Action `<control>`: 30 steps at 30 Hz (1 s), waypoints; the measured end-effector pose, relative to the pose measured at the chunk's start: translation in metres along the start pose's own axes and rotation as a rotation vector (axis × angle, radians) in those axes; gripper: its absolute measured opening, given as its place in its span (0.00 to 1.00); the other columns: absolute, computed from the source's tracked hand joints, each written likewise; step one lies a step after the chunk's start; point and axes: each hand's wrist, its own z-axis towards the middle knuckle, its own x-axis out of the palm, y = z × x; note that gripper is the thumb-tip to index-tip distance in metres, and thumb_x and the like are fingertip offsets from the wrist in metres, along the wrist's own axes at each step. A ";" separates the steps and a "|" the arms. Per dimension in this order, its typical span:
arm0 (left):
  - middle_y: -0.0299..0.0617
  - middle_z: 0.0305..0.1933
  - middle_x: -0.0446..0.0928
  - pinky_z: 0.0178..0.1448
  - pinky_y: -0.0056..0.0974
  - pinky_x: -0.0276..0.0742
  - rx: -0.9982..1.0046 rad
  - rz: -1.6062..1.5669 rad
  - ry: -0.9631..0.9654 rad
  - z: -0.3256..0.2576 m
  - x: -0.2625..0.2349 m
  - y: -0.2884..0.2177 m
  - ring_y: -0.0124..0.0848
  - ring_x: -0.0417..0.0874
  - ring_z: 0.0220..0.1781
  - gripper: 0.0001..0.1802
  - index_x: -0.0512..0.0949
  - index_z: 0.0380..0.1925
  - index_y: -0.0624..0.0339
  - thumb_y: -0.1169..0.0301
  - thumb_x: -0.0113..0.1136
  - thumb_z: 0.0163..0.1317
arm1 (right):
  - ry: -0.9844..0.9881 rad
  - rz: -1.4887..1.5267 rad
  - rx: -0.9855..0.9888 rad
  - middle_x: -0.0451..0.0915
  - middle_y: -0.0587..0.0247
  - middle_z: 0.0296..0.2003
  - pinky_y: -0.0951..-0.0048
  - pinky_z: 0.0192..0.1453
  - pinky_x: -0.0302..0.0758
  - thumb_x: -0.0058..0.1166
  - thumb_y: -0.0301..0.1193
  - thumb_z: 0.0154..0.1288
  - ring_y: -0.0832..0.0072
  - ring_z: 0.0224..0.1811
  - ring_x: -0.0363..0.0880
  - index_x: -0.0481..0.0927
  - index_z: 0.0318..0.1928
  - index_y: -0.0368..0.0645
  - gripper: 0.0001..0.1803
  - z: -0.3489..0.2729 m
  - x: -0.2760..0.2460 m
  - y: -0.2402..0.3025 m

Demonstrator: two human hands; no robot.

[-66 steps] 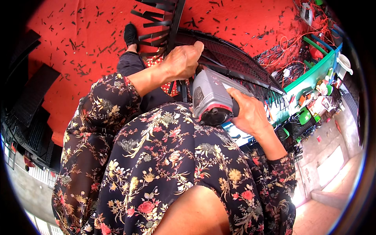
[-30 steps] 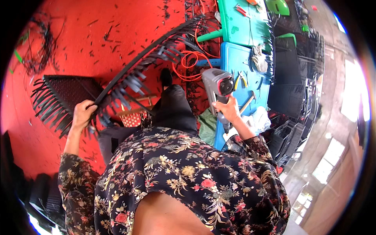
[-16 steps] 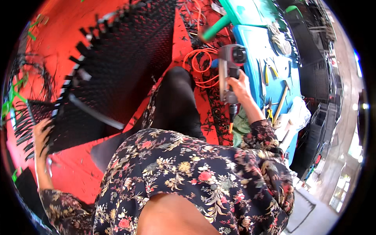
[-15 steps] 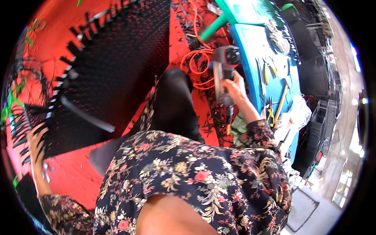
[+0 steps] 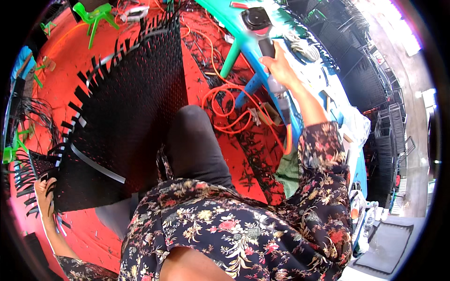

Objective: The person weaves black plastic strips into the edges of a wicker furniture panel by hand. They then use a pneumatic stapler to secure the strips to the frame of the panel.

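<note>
1. Black woven mesh panel [image 5: 126, 112] lies in front of you on the red floor [image 5: 56, 79], and your left hand [image 5: 45, 194] grips its near left corner, fingers curled round the frayed edge where loose black strips stick out.
2. Your right hand [image 5: 280, 68] is wrapped tight round the handle of a grey power tool [image 5: 262, 33]; the fingers close fully about the grip, with the thumb side toward you.
3. You hold the tool up at the far right, above the edge of the turquoise table [image 5: 323, 93], well apart from the panel and from your left hand.
4. Its long axis runs from the hand up and away from you, with the round dark head at the far end, toward the top of the view, and the handle end toward your forearm.
5. An orange cable [image 5: 225, 107] leaves the bottom of the handle, runs down past your sleeve and loops in coils on the floor between the panel and the table legs.
6. The panel's long axis runs from your left hand away toward the upper middle of the view, with fringed strips along its left and far edges.
7. Short black offcuts litter the red floor; green plastic pieces [image 5: 96, 14] lie near the far left.
8. Stacks of dark woven panels [image 5: 365, 79] stand beyond the table on the right, on a pale concrete floor in bright light.
</note>
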 end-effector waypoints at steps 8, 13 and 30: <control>0.46 0.51 0.71 0.58 0.35 0.69 -0.045 0.032 -0.038 -0.009 0.016 -0.024 0.34 0.76 0.53 0.27 0.66 0.53 0.68 0.85 0.45 0.47 | -0.115 -0.831 0.301 0.74 0.45 0.55 0.55 0.59 0.70 0.41 0.31 0.64 0.54 0.57 0.75 0.67 0.56 0.38 0.21 0.063 0.006 -0.078; 0.47 0.57 0.67 0.57 0.37 0.73 -0.018 0.168 -0.037 -0.038 0.023 -0.060 0.40 0.72 0.57 0.14 0.77 0.46 0.58 0.76 0.47 0.62 | -0.057 -0.913 0.382 0.77 0.47 0.52 0.48 0.62 0.64 0.40 0.30 0.66 0.55 0.56 0.76 0.65 0.58 0.39 0.21 0.060 0.020 -0.113; 0.47 0.27 0.76 0.34 0.35 0.71 0.234 0.298 -0.024 -0.002 0.148 -0.199 0.38 0.77 0.28 0.06 0.76 0.28 0.70 0.76 0.58 0.55 | -0.130 -0.386 -0.805 0.76 0.50 0.51 0.60 0.60 0.70 0.64 0.36 0.49 0.54 0.55 0.73 0.70 0.59 0.40 0.35 0.110 0.091 0.027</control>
